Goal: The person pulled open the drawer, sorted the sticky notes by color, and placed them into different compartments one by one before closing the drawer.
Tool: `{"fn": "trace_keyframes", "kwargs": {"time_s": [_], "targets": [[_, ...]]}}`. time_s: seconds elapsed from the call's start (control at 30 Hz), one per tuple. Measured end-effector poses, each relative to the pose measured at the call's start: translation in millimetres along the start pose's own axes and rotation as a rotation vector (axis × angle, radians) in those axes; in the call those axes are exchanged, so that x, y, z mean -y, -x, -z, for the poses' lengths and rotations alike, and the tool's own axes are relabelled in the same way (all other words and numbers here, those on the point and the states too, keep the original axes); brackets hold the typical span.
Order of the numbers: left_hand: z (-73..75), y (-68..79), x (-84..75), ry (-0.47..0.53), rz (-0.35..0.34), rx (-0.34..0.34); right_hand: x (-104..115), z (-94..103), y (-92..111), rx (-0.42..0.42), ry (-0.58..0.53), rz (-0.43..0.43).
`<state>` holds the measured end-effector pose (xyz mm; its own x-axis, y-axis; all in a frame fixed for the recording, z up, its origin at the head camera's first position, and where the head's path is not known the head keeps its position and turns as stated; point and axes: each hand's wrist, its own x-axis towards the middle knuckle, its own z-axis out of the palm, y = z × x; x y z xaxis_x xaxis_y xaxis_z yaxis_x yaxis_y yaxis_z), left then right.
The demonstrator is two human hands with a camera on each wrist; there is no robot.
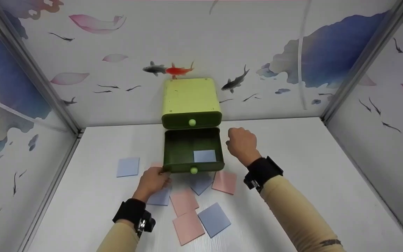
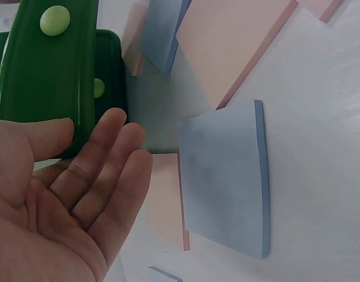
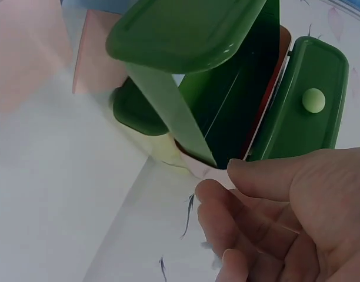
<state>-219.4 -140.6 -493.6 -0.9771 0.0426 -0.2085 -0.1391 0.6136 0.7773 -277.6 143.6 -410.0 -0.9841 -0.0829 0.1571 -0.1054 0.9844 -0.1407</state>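
Observation:
A small yellow-green cabinet point(image 1: 190, 96) with dark green drawer fronts stands against the back wall. One drawer point(image 1: 178, 145) below its shut top drawer is pulled well out, with a light blue square piece point(image 1: 205, 156) lying in it. At the drawer's front left corner, my left hand point(image 1: 154, 182) pinches the edge; in the left wrist view the thumb point(image 2: 53, 138) is against the front and the other fingers reach past underneath. My right hand point(image 1: 242, 145) hovers beside the drawer's right side, fingers loosely curled and holding nothing. In the right wrist view its fingertips are near the cabinet's side.
Several flat square pieces lie on the white table point(image 1: 275, 224): a blue piece point(image 1: 128, 167) at the left, a pink piece point(image 1: 224, 182) under the drawer's right front, and a pink piece point(image 1: 188, 227) beside a blue piece point(image 1: 214, 219) nearer me. Patterned panels stand around the table.

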Motion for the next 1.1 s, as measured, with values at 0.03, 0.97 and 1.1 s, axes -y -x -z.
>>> {"fn": "trace_keyframes", "kwargs": {"time_s": [0.03, 0.97, 1.1], "targets": [[0.3, -0.1, 0.1, -0.004, 0.0, -0.002, -4, -0.4, 1, 0.005, -0.006, -0.001], [-0.2, -0.5, 1.3, 0.024, 0.014, 0.006, -23, -68.1, 57, 0.42, -0.117, 0.22], [-0.6, -1.0, 2.4, 0.025, 0.026, 0.007, -16, -76.2, 65, 0.436, -0.146, 0.317]]}}
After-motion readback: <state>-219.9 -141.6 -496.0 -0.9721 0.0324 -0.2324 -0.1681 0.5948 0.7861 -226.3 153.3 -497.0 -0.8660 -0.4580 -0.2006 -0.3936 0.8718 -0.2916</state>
